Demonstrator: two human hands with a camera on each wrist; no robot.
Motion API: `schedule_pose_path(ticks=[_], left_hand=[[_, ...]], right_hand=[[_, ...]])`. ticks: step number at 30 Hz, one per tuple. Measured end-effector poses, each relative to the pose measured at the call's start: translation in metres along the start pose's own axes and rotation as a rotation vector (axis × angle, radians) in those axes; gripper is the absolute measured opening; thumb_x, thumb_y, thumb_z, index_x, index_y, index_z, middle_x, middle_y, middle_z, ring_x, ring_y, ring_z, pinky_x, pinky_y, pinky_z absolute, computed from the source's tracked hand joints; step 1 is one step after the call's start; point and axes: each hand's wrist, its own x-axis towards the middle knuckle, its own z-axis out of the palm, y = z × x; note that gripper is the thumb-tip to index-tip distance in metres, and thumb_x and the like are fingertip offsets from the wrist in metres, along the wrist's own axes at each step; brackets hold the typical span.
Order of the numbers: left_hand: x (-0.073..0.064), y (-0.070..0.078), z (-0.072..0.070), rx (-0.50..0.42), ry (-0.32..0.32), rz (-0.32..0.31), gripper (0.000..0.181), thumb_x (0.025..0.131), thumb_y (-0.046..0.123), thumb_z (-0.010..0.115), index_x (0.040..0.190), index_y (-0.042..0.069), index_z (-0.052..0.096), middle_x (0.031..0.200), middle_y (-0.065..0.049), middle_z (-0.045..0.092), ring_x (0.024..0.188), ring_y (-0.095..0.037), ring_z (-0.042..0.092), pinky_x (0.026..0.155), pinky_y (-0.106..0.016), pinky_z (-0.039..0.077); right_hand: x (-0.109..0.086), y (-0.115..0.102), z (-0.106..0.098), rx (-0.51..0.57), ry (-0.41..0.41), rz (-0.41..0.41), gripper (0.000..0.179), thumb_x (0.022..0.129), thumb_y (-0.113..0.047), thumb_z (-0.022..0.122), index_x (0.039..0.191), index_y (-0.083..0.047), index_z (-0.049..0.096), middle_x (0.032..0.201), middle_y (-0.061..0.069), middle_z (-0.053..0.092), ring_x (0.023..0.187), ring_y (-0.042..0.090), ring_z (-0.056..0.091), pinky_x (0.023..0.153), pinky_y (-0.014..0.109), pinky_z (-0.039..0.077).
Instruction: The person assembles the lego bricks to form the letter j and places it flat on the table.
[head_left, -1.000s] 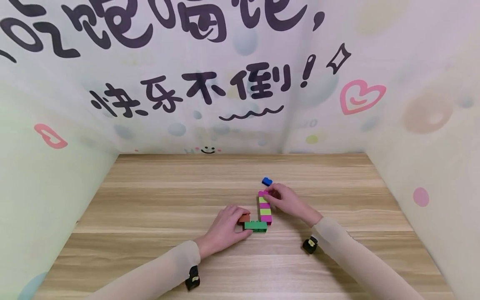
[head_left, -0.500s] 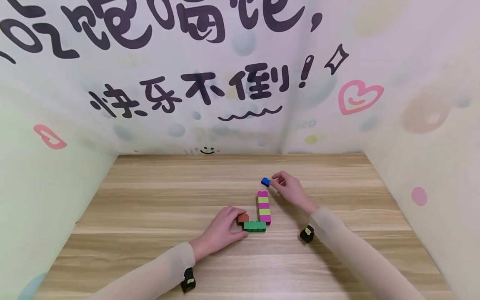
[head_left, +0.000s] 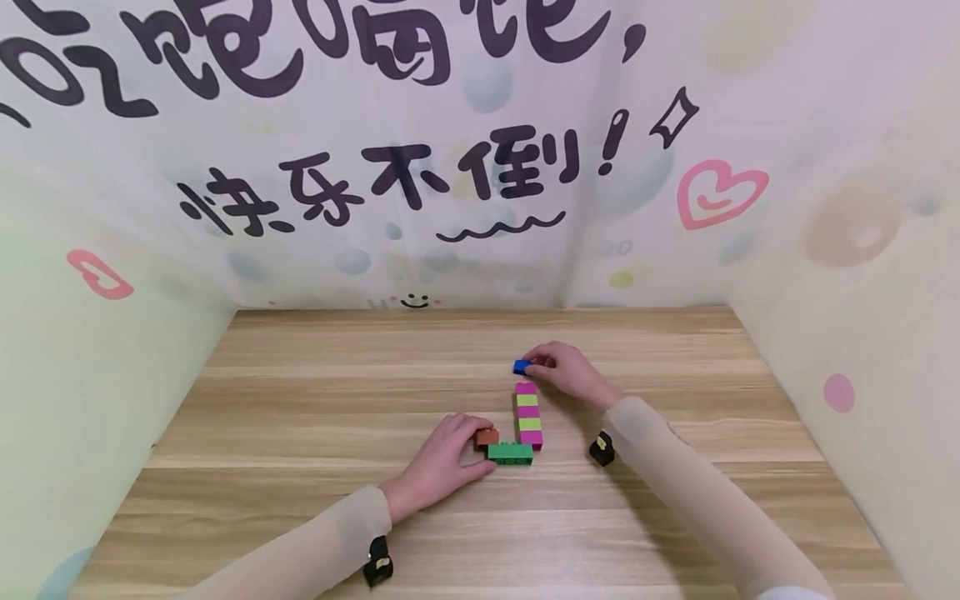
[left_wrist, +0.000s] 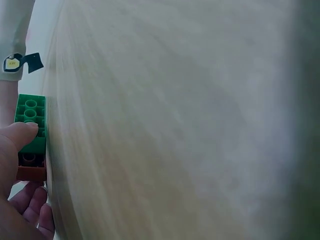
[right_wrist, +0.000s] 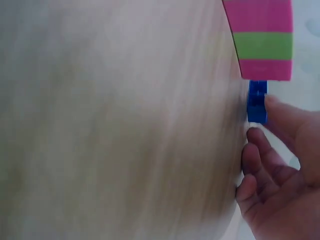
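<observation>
My left hand [head_left: 441,467] grips a green toy brick [head_left: 510,454] and a smaller brown brick [head_left: 487,436] behind its left end. The left wrist view shows the thumb pressing on the hollow underside of the green brick [left_wrist: 32,142], with the brown brick [left_wrist: 31,174] beside the fingers. At the green brick's right end, a row of alternating pink and lime bricks [head_left: 528,412] reaches away from me along the table. Beyond its far end my right hand [head_left: 572,373] pinches a small blue brick [head_left: 520,367]; the right wrist view shows the thumb against the blue brick [right_wrist: 257,112].
The wooden tabletop [head_left: 315,400] runs back to a printed white wall [head_left: 405,267], with side walls at left and right. A black wrist camera [head_left: 378,562] hangs under the left sleeve, another black camera [head_left: 602,448] under the right one.
My right hand has left the far end of the pink and lime row, reached the blue brick and shifted it slightly left. The left hand has stayed almost still at the green and brown bricks.
</observation>
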Motion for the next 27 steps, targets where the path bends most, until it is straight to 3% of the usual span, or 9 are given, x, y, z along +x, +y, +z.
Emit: schedule_pose_path(ticks=[13,27], left_hand=[[0.0004,-0.0006,0.0002,-0.004,0.006,0.009,0.048,0.094,0.031,0.079,0.135,0.013,0.062,0.129,-0.003,0.063,0.116,-0.020,0.055,0.102,-0.044,0.047],[-0.0005,-0.0001,-0.0003,-0.013,0.006,-0.001,0.048,0.095,0.030,0.078,0.136,0.012,0.061,0.128,-0.002,0.063,0.117,-0.020,0.054,0.103,-0.044,0.047]], right_hand=[[-0.0023,0.0040,-0.0056,-0.005,-0.057,-0.058,0.022,0.102,-0.021,0.069,0.121,-0.011,0.075,0.105,0.004,0.067,0.093,0.019,0.056,0.082,0.034,0.048],[-0.0021,0.0070,-0.0062,0.011,-0.079,-0.042,0.024,0.103,-0.023,0.068,0.124,-0.012,0.074,0.108,0.004,0.066,0.095,0.020,0.056,0.084,0.034,0.049]])
